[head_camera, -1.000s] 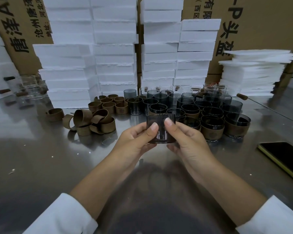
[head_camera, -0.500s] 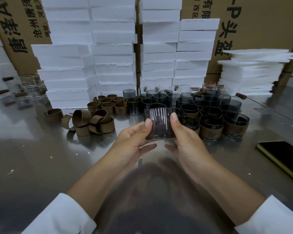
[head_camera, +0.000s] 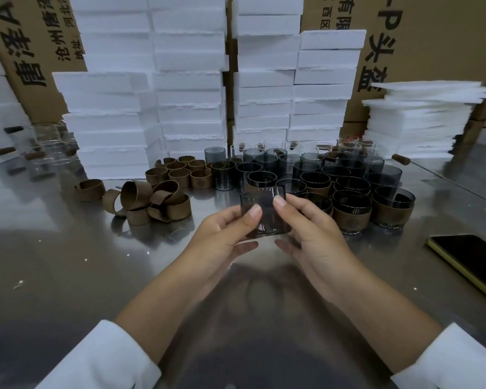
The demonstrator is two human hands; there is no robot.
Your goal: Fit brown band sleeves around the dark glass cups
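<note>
Glass cup (head_camera: 264, 214), dark & bare, sits between our hands above steel table (head_camera: 68, 262): left hand (head_camera: 222, 237) & right hand (head_camera: 312, 234) both pinch it w/ thumbs on near wall. Loose brown bands (head_camera: 152, 203) lie well left.

- A dark glass cup (head_camera: 264, 213) is held above the metal table (head_camera: 68, 262) between the left hand (head_camera: 225, 234) and the right hand (head_camera: 312, 234), thumbs pressed on its near wall.
- No band is seen on the held cup.
- Loose brown bands (head_camera: 152, 204) are piled to the left.
- Behind the hands, bare dark cups (head_camera: 270, 167) and banded cups (head_camera: 351, 214) are clustered.
- White foam blocks (head_camera: 188, 88) are stacked behind; a phone (head_camera: 472, 259) lies at the right.
</note>
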